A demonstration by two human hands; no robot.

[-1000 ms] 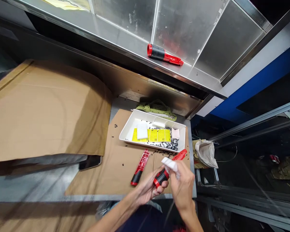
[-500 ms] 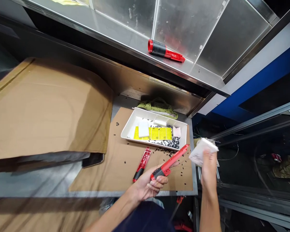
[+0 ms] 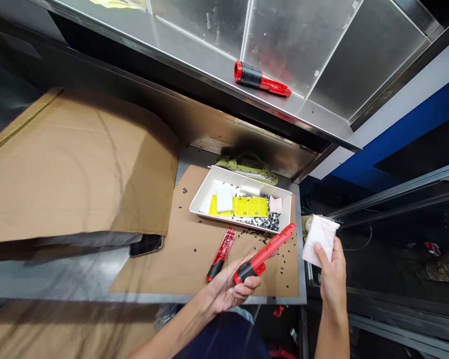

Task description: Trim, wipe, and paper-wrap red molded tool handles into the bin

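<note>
My left hand (image 3: 232, 289) is wrapped round the black end of a red and black plastic tool housing (image 3: 271, 248), whose red end points up and to the right. In my right hand (image 3: 332, 264), pinched under the thumb, is a folded white cloth (image 3: 319, 240), held beyond the table's right edge. A second red and black housing piece (image 3: 221, 253) lies on the cardboard just left of my left hand, its ribbed inner side up. Behind both stands a white tray (image 3: 198, 202) with yellow label sheets (image 3: 251, 206), white pads and many small black parts.
A large cardboard box (image 3: 78, 169) fills the left. Small black bits are scattered over the cardboard sheet (image 3: 164, 279). A green bag (image 3: 243, 167) lies behind the tray. On the metal shelf above rests another red and black housing (image 3: 262, 80). A dark phone-like object (image 3: 146, 245) pokes out below the box.
My right hand has turned and moved slightly right, so the cloth, blurred before, now shows its flat face upright. The left hand and its housing have hardly moved.
</note>
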